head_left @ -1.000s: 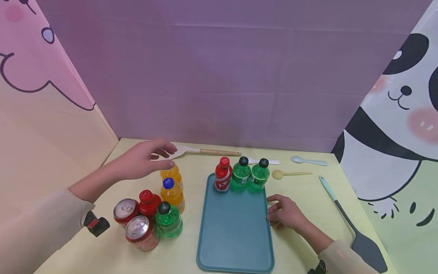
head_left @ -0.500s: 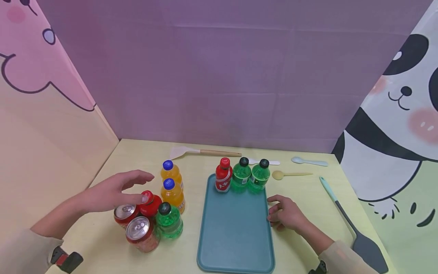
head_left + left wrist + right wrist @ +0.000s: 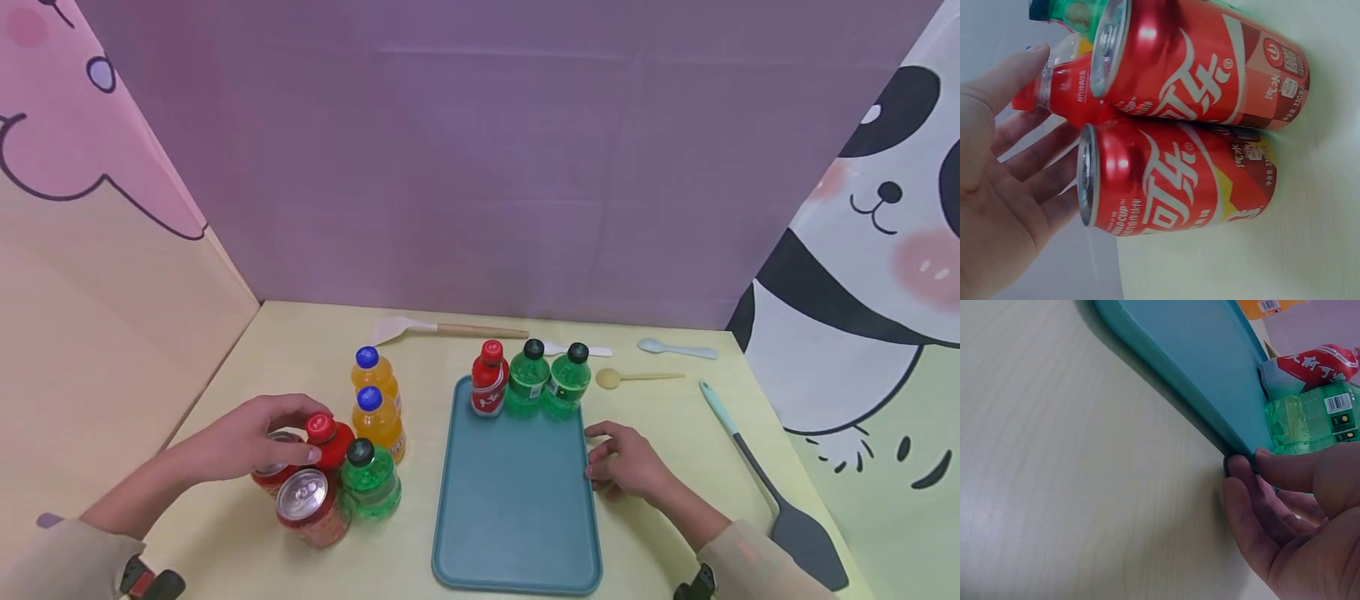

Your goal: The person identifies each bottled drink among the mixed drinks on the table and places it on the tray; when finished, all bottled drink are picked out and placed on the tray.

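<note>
Two hands on one pale yellow bench (image 3: 247, 358), boxed in by cloth walls at the back and both sides; biggest open patches are the far-left corner and the strip at the near edge in front of the cans; the teal tray (image 3: 517, 500) sits mid-bench with its long sides running front to back, most of its floor bare, near rim close to the bench's near edge; three small bottles stand in a row along its far rim, a red one (image 3: 489, 379) and two green ones (image 3: 528, 377); left of the tray is a tight cluster, two orange bottles (image 3: 378, 417), a green bottle (image 3: 369, 479), a red-capped bottle (image 3: 324, 440) and two red cans; a dark spatula (image 3: 772, 487) lies along the right edge, a wooden-handled spatula and some spoons along the back; left hand (image 3: 251, 437) comes in low from the left, palm over the rear can (image 3: 1172, 181), fingers (image 3: 1022, 162) loosely curved round its top, thumb tip by the red bottle's cap; not clenched tight, and I can't tell whether it's really gripping; the front can (image 3: 309, 504) sits touching, untouched by the hand; right hand (image 3: 626, 467) rests on the bench at the tray's right rim, its fingers (image 3: 1285, 472) curled and pinching that rim.
</note>
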The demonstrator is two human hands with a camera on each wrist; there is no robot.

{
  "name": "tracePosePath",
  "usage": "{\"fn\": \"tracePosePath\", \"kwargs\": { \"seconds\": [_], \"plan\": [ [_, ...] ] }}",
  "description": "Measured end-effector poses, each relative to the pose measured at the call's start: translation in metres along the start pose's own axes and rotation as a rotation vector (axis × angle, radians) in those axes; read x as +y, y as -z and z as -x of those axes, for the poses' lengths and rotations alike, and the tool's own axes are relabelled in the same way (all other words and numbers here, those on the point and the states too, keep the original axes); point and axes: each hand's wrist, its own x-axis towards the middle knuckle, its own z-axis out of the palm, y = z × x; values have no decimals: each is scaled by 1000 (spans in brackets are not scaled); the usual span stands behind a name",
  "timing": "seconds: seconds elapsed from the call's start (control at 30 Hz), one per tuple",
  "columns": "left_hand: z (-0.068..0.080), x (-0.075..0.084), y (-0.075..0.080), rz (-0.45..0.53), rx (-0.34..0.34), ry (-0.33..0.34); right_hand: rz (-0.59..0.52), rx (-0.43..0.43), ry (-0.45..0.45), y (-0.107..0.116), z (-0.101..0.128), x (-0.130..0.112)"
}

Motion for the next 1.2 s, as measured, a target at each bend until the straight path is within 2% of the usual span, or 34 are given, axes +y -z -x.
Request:
{"fn": "tracePosePath", "kwargs": {
  "seconds": [0.43, 0.7, 0.83, 1.07, 1.2],
  "plan": [
    [-11, -4, -7, -64, 74, 14, 4, 4, 12, 4, -1, -1],
    [-11, -6, -6, -196, 138, -49, 7, 2, -7, 1, -1, -1],
    [-9, -6, -5, -234, 157, -57, 7, 0, -3, 1, -1, -1],
    [-5, 2, 4, -210, 176, -45, 11, 1, -6, 0, 0, -2],
    [-3, 11, 12, -237, 229, -46, 6, -1, -2, 1, 1, -1]
  ]
}}
